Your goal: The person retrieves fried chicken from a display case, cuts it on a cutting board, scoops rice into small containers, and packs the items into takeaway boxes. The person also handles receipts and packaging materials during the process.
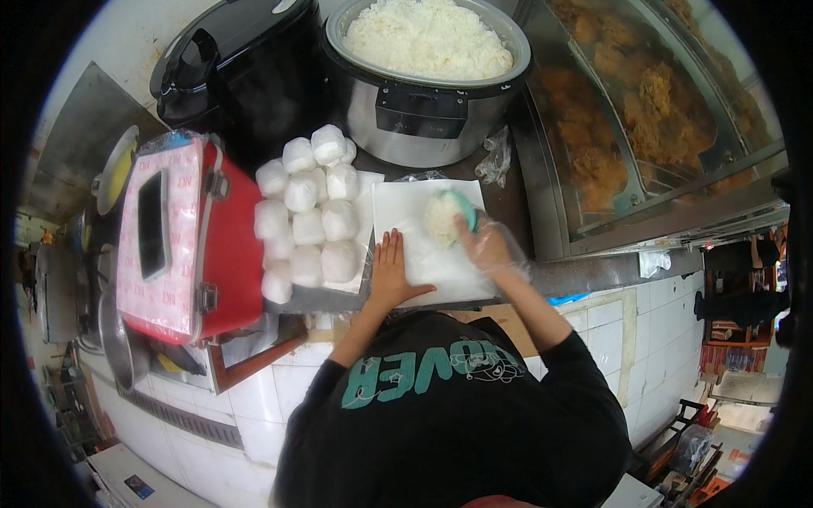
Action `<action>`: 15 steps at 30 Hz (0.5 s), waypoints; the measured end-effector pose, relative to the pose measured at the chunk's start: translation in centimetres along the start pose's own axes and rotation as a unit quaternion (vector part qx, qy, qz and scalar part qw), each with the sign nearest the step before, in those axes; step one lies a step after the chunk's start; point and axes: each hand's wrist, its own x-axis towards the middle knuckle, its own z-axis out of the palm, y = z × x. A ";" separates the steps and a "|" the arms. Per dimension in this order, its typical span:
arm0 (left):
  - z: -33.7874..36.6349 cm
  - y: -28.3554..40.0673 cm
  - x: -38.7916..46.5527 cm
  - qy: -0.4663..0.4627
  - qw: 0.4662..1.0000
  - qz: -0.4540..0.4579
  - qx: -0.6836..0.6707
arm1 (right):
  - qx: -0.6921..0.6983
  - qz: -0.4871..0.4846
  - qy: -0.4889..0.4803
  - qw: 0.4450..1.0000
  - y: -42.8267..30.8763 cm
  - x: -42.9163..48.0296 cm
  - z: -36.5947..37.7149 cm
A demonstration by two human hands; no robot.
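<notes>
My left hand (392, 273), bare, lies flat on the left edge of a stack of white wrapping paper (419, 273), thumb spread away from the fingers. In a clear plastic glove, my right hand (488, 246) grips a teal bowl (467, 209) tipped over the paper. A mound of white rice (443, 219) shows at the bowl's mouth; blur hides whether it rests on the paper or is still in the bowl. To the left of the paper, several white paper-wrapped bundles (308, 227) are piled up, some on others.
Behind the paper stands a large rice cooker (419, 114) full of cooked rice (432, 38). A red cool box (232, 247) with a phone (153, 225) on its lid borders the bundles. At right is a glass display case (635, 127) of fried food. Crumpled plastic (495, 157) lies near the cooker.
</notes>
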 end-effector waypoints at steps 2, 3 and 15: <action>-0.1 0.0 0.1 -0.020 1.000 -0.014 0.007 | -0.183 0.000 -0.028 0.983 2.1 -1.2 2.9; -0.1 0.0 0.1 0.005 1.000 -0.002 -0.007 | -0.233 -0.055 -0.012 0.971 3.0 -1.8 3.5; -0.2 0.3 -0.3 -0.017 0.999 -0.039 0.005 | -0.326 -0.108 -0.062 0.937 2.2 -3.9 6.1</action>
